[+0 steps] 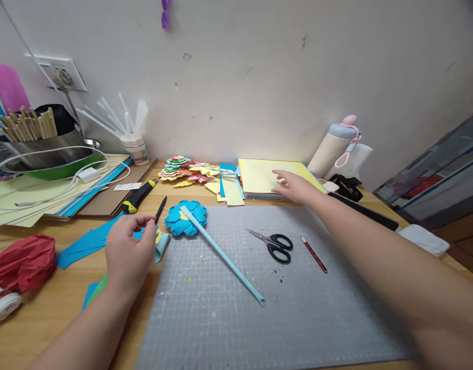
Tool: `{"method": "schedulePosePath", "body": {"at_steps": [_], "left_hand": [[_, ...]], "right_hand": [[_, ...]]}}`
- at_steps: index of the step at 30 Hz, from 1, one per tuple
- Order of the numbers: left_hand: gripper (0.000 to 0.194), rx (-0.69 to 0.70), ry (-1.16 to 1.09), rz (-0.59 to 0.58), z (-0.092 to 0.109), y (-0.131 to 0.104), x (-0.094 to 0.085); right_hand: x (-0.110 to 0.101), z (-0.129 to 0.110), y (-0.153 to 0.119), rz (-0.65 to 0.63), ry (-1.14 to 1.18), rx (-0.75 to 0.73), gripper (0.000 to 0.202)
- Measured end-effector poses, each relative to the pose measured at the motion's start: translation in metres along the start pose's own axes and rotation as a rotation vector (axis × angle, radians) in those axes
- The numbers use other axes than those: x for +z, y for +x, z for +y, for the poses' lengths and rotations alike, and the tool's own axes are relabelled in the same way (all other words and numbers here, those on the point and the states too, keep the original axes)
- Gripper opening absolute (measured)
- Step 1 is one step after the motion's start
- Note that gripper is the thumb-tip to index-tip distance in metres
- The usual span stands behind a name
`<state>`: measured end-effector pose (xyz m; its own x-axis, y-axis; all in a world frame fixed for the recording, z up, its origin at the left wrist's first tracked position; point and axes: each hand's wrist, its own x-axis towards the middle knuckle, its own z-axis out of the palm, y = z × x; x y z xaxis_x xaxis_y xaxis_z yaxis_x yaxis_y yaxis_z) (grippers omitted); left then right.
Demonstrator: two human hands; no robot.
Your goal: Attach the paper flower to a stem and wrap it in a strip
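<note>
My right hand (292, 186) reaches over a stack of coloured paper (259, 176) with a pale yellow sheet on top; its fingers are spread and hold nothing. At the left, my left hand (129, 249) is loosely curled, thumb near the index fingertip, with nothing visible in it. Blue paper strips (88, 244) and a rolled light blue paper piece (162, 248) lie beside it. A blue paper flower (185, 226) with a yellow centre rests at the mat's back left corner. One end of a light blue paper tube (224, 257) lies over the flower.
Black-handled scissors (275, 244) and a pencil (314, 255) lie on the grey cutting mat (205, 329). Behind are layered paper flowers (178, 169) and a cup of glue sticks (134, 146). A utility knife (139, 195), crumpled red paper (24, 261) and a bottle (332, 144) flank them.
</note>
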<state>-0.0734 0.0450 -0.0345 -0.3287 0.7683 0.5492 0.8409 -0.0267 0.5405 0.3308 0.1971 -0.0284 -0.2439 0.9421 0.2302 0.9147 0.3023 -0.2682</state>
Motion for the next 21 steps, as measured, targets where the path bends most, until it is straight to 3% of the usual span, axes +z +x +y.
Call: {"method": "schedulePosePath", "body": {"at_steps": [7, 10, 14, 19, 21], "left_hand": [[0.007, 0.009, -0.031, 0.017, 0.009, -0.001, -0.004], [0.007, 0.021, -0.056, 0.041, 0.014, -0.005, -0.007], [0.008, 0.080, -0.102, 0.067, 0.021, -0.012, -0.012], [0.007, 0.170, -0.163, 0.030, 0.030, -0.020, -0.016], [0.006, 0.219, -0.184, 0.030, 0.033, -0.024, -0.018]], "right_hand": [[-0.005, 0.019, 0.012, -0.082, 0.060, -0.124, 0.077], [-0.005, 0.023, 0.015, -0.027, 0.061, -0.082, 0.059], [-0.006, 0.025, 0.013, 0.098, 0.035, -0.084, 0.059], [0.003, 0.015, 0.007, 0.017, -0.021, -0.207, 0.037], [0.009, 0.012, 0.008, -0.022, -0.037, -0.204, 0.037]]}}
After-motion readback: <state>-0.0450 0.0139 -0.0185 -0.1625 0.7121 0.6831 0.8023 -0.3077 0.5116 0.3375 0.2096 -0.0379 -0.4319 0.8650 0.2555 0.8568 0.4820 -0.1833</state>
